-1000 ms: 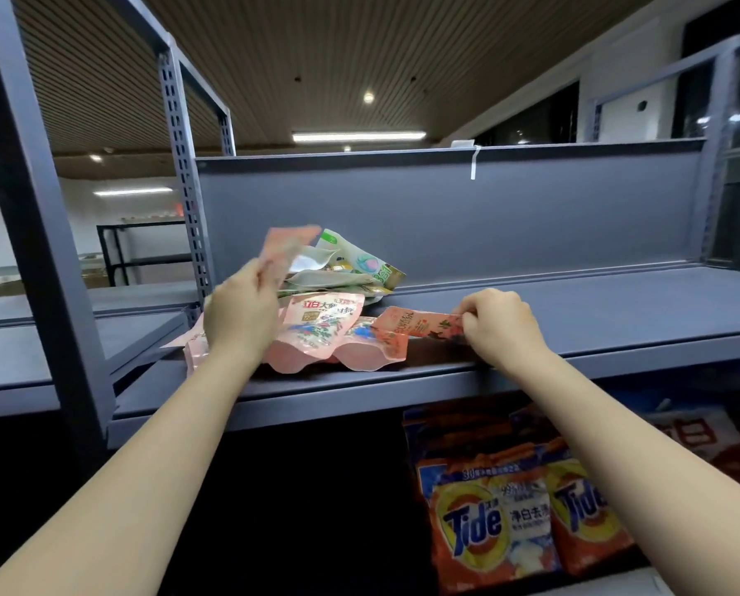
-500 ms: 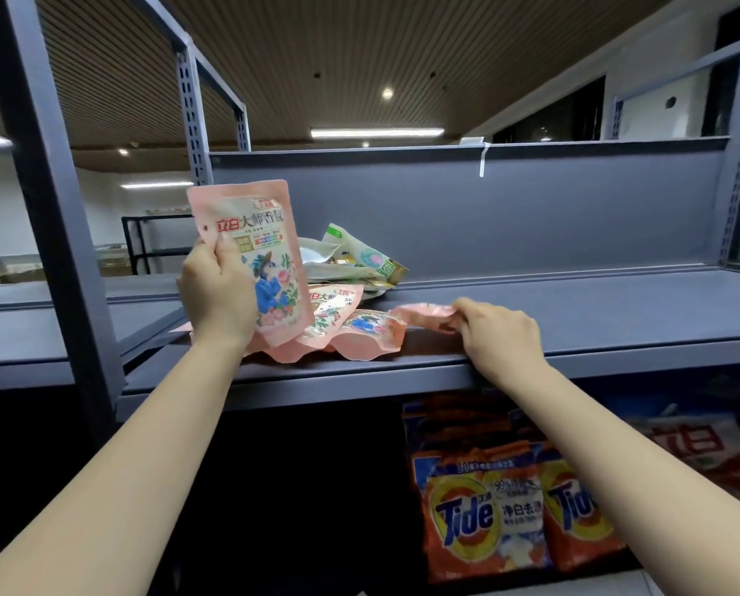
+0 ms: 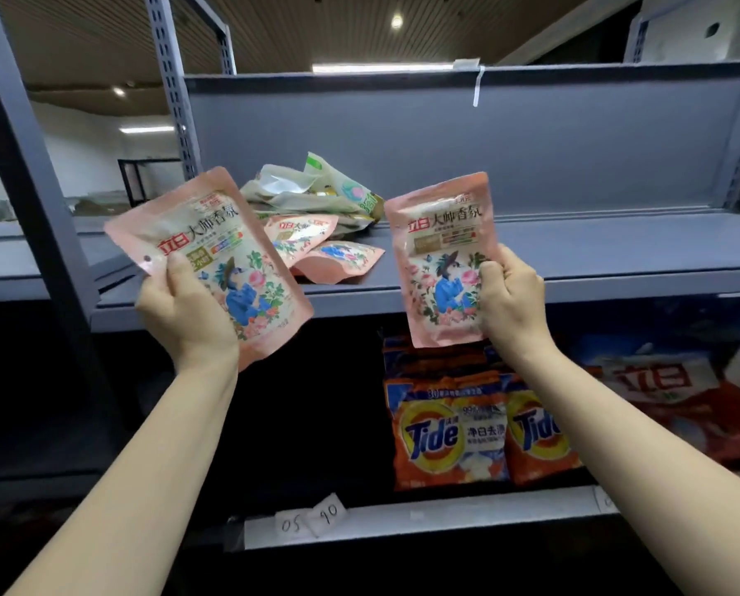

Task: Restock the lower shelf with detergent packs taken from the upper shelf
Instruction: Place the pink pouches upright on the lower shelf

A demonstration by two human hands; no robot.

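Observation:
My left hand [image 3: 183, 311] grips a pink flowered detergent pack [image 3: 213, 251], tilted left, in front of the upper shelf [image 3: 617, 247]. A second pink pack [image 3: 441, 255] stands upright in my right hand [image 3: 510, 298], off the shelf's front edge. Behind them a small pile of pink packs [image 3: 325, 247] and pale green packs [image 3: 316, 195] lies on the upper shelf. The lower shelf [image 3: 424, 518] shows below, dark on its left half.
Orange Tide bags [image 3: 450, 432] stand on the lower shelf under my right hand, with red and white bags [image 3: 669, 389] to their right. Paper price tags [image 3: 308, 520] hang on the lower shelf's front rail. A grey upright post [image 3: 37, 174] rises at the left.
My right hand has lifted a pink pack off the upper shelf and holds it upright. The left hand's pack has come forward and down. The view has tilted lower.

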